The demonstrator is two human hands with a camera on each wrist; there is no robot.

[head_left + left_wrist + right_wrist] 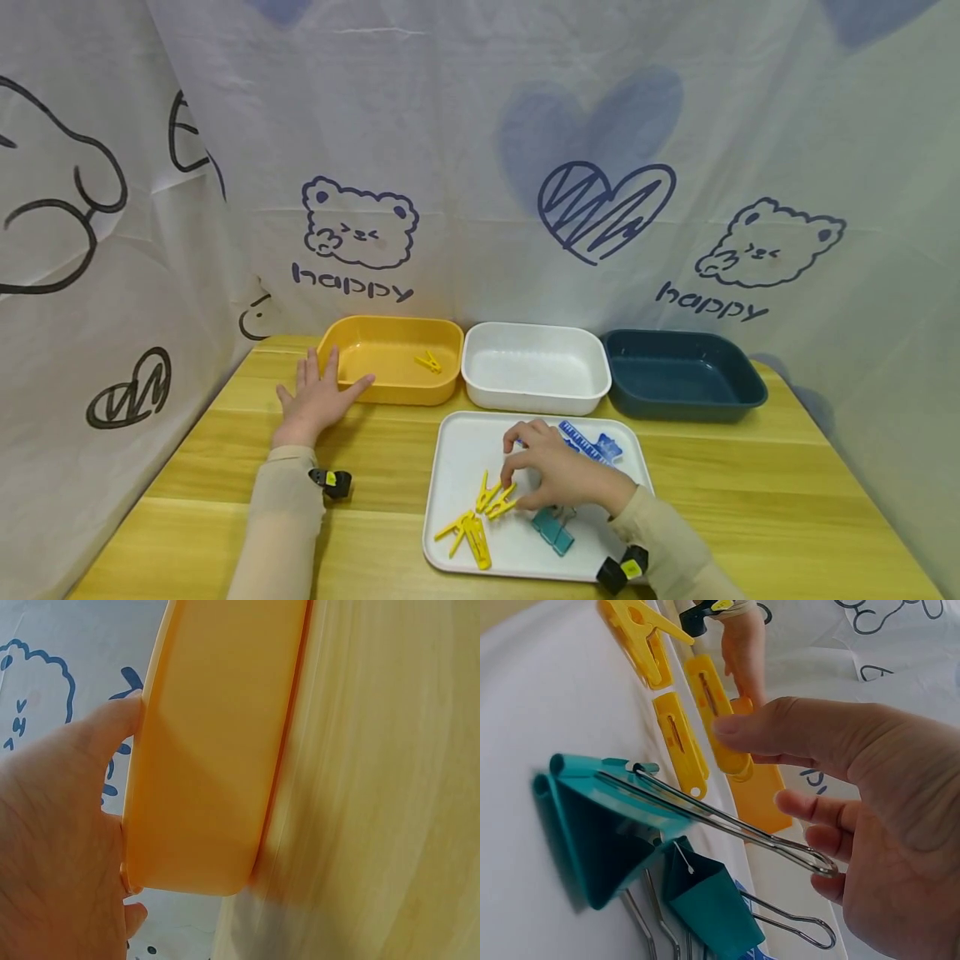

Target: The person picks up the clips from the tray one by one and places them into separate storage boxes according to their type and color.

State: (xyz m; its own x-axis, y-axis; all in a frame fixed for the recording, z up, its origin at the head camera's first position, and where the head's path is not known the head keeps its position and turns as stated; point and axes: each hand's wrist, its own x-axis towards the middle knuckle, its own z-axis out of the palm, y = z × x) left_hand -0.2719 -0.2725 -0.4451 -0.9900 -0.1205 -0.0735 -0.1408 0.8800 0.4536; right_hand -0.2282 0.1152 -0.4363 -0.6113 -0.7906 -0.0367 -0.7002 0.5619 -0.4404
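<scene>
My left hand [318, 400] rests on the near left corner of the yellow bin [405, 393], fingers spread and thumb along the rim. One yellow clothespin [429, 362] lies inside that bin. Over the white tray [457, 442], my right hand [555, 469] pinches a yellow clothespin [711, 705] between thumb and index finger. Several other yellow clothespins [477, 542] lie on the tray's left part. Teal binder clips [553, 532] with wire handles sit under the right palm. Blue patterned clips [592, 443], partly hidden by the hand, lie at the tray's far right.
A white bin [536, 400] and a dark blue bin [682, 404] stand in a row to the right of the yellow one. Behind them hangs a printed cloth [472, 167]. Everything stands on a wooden table [750, 500].
</scene>
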